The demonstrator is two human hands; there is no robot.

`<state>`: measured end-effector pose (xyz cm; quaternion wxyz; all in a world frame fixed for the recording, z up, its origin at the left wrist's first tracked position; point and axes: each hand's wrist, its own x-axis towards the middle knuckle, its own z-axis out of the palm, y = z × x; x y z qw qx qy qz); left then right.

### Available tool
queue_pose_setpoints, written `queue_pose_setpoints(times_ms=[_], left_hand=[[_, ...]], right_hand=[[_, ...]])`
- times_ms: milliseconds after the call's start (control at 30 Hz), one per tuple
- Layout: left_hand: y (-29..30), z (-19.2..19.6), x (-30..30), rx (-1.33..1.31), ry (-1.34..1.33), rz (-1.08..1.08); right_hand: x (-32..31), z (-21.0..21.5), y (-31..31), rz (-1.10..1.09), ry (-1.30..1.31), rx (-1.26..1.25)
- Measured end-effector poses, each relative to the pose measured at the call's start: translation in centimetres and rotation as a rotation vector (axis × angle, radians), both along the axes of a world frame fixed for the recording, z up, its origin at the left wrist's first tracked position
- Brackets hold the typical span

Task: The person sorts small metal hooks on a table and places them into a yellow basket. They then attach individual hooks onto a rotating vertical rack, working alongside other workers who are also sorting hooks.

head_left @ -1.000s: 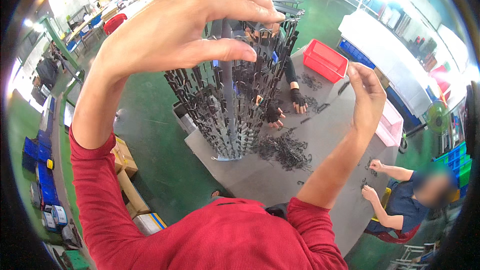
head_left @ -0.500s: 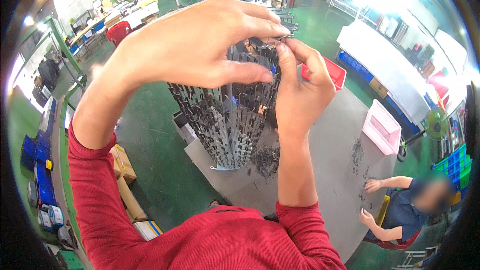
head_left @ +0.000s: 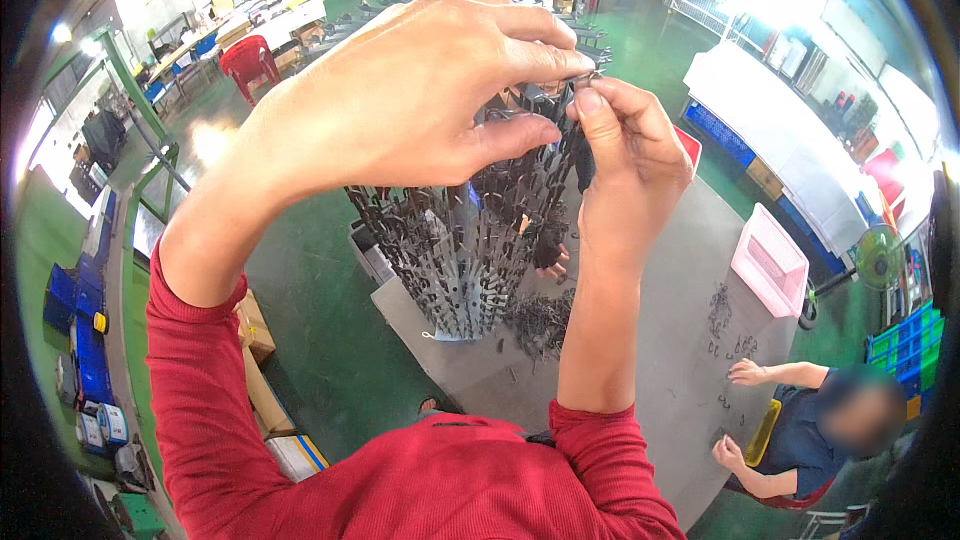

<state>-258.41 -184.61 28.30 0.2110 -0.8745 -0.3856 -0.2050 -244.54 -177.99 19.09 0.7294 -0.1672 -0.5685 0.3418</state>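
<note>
Right hand (head_left: 625, 155) up from grey table (head_left: 650, 340) since a second ago, now meeting left hand (head_left: 400, 105) at top of hanging rack (head_left: 460, 240). Both pinch small dark metal clip (head_left: 585, 80), fingertips closed tight on it, thumb to forefinger. Rack full of dark parts, right below hands. Loose parts pile (head_left: 540, 315) at rack's foot. Pink bin (head_left: 768, 260) right of rack, seated co-worker (head_left: 810, 420) beyond it.

We see a bright hall, lit mostly from the far right, where the light burns out to white. Glare shines on the green floor (head_left: 300, 270) at far left. Edges bend strongly and end in a black rim. The near worker's face is blurred.
</note>
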Motion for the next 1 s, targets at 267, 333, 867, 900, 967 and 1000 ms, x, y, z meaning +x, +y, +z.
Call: queue_pose_setpoints(times_ms=[267, 333, 867, 900, 967, 1000], left_hand=[[0.2, 0.4, 0.0, -0.077, 0.025, -0.023], [0.2, 0.5, 0.0, -0.088, 0.028, -0.044], [-0.8, 1.5, -0.2, -0.14, 0.048, -0.035], [-1.0, 1.4, -0.6, -0.146, 0.048, -0.04], [-0.5, 1.5, -1.2, -0.16, 0.051, -0.081], [-0.3, 1.5, -1.4, -0.152, 0.04, -0.104]], right_hand=[[1.1, -0.2, 0.6, 0.311, 0.1, 0.009], [1.4, -0.4, 0.7, 0.388, 0.122, 0.026], [5.8, -1.7, 1.7, 0.311, -0.02, -0.069], [6.8, -1.9, 1.9, 0.235, -0.096, -0.131], [9.4, -2.0, 2.3, -0.016, -0.245, -0.261], [10.4, -1.9, 2.4, -0.141, -0.311, -0.32]])
